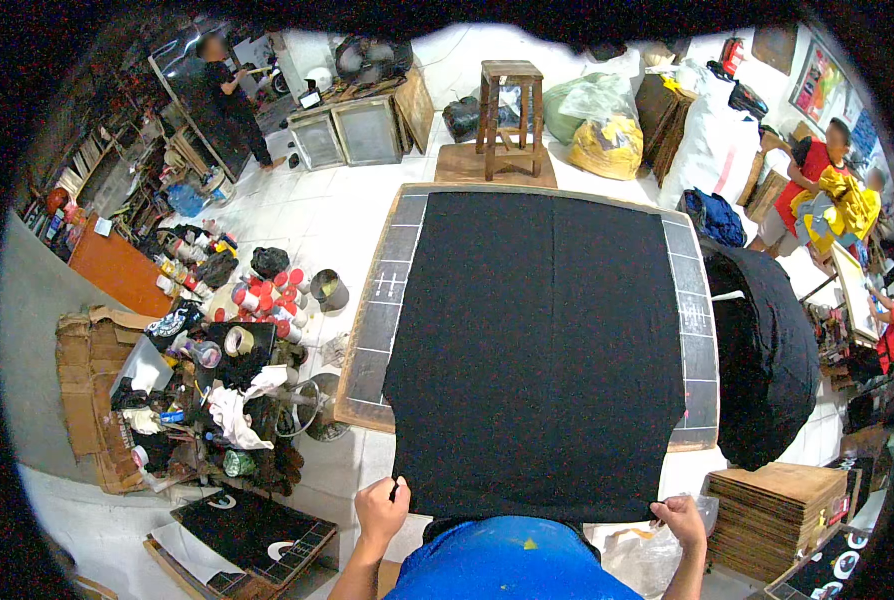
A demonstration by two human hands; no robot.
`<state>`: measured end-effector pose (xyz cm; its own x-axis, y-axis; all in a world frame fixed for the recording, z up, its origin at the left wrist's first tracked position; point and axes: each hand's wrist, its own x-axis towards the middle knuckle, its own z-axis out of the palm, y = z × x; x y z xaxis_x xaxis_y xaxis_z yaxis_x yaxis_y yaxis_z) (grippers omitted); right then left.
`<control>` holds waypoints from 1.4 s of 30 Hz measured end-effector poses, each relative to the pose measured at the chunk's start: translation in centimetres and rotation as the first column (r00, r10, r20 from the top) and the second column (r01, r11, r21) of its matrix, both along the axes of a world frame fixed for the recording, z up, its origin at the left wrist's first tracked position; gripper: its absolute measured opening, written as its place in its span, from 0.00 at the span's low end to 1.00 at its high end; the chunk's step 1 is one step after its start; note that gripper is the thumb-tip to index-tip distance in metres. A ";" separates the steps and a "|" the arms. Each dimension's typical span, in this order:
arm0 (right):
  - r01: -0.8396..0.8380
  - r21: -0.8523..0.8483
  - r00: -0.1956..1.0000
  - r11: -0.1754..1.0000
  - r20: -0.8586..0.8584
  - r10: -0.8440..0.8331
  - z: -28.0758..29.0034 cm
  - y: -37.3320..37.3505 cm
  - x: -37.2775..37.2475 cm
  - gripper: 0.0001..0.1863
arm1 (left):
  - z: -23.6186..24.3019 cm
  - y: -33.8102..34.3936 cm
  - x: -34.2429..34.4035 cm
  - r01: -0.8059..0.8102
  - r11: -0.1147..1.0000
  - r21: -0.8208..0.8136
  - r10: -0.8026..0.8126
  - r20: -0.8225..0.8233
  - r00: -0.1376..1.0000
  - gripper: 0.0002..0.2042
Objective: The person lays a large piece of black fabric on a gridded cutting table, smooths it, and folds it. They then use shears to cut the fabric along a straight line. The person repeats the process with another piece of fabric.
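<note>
A large piece of black fabric [535, 350] lies spread over a board with a white-lined border [372, 330], its lower part hanging past the board toward my body. My left hand [383, 510] grips the fabric's lower left corner, fingers closed around it. At the lower right corner my right hand [677, 515] pinches the same fabric. Right of the board sits a dark bulky pile of fabric [767, 350].
Bottles [267, 300], a bucket [329, 290] and clutter [207, 390] crowd the left. A wooden stool [510, 120] stands behind the board. Stacked boards [767, 515] lie lower right. One person [232, 105] stands upper left; another [812, 175] holds yellow cloth at right.
</note>
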<state>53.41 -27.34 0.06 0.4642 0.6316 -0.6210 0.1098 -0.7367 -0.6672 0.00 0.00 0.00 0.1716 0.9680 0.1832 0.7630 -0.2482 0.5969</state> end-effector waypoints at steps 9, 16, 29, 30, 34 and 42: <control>-0.018 -0.056 0.999 0.998 0.028 0.019 -0.2 -0.2 -0.5 0.18 | -0.8 -0.3 -0.6 0.010 1.000 -0.026 -0.010 0.020 1.000 0.19; -0.024 -0.069 0.998 0.997 0.052 0.028 -1.1 -0.1 -0.5 0.19 | -1.6 -0.5 -0.6 0.022 0.999 -0.032 -0.021 0.016 1.000 0.20; 0.019 0.135 0.952 0.991 0.302 -0.059 -3.0 -0.5 -3.8 0.23 | -3.2 -0.8 -0.6 0.067 0.989 -0.134 -0.067 0.005 0.998 0.17; -0.003 0.137 0.945 0.991 0.325 -0.042 -3.0 -0.4 -4.0 0.23 | -3.4 -0.7 -0.6 0.068 0.989 -0.130 -0.069 -0.008 0.998 0.17; -0.055 0.140 0.946 0.989 0.325 0.007 -3.3 -0.1 -3.5 0.19 | -4.0 0.1 -0.8 0.110 0.982 -0.152 -0.116 -0.034 0.993 0.15; -0.157 0.296 0.933 0.942 0.357 0.043 1.8 8.2 -4.5 0.11 | -1.6 3.5 5.6 0.265 0.958 0.107 -0.276 0.115 0.954 0.12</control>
